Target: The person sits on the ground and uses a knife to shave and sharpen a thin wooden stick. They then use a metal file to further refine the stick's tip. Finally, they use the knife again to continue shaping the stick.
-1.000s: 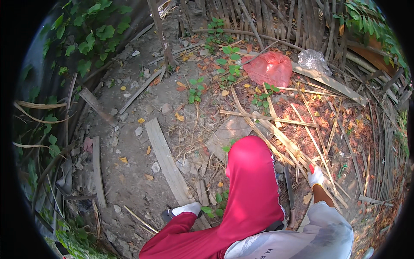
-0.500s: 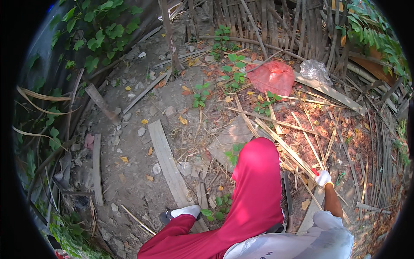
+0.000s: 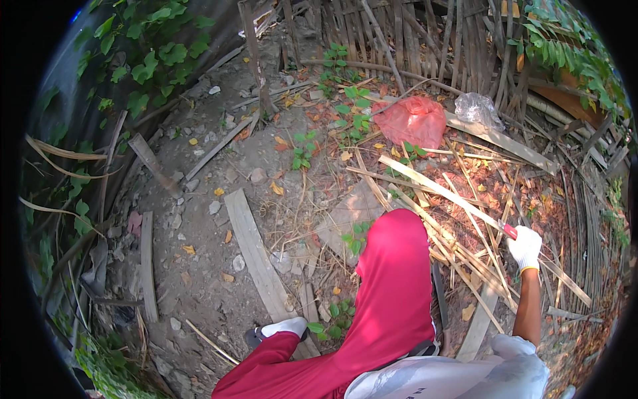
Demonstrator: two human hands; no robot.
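Note:
In a white glove with a red patch at its finger end, my right hand (image 3: 526,249) is closed round a long pale bamboo strip (image 3: 442,193). The strip slants from the upper left to the lower right, passing through the grip and out the other side. Beneath it lies a loose, criss-crossed pile of split bamboo strips (image 3: 467,257). My left hand does not show. My raised knee in red trousers (image 3: 397,266) stands beside the pile and hides part of it.
A crumpled red plastic bag (image 3: 415,121) and a clear plastic bag (image 3: 478,110) lie beyond the pile. A grey plank (image 3: 256,253) rests on the dirt to the left. Behind stands a stick fence (image 3: 415,40); a dark blade-like piece (image 3: 440,306) lies by my knee.
My right hand has moved right and slightly up. A single bamboo strip in its grip is now lifted off the pile, its far end higher than the others.

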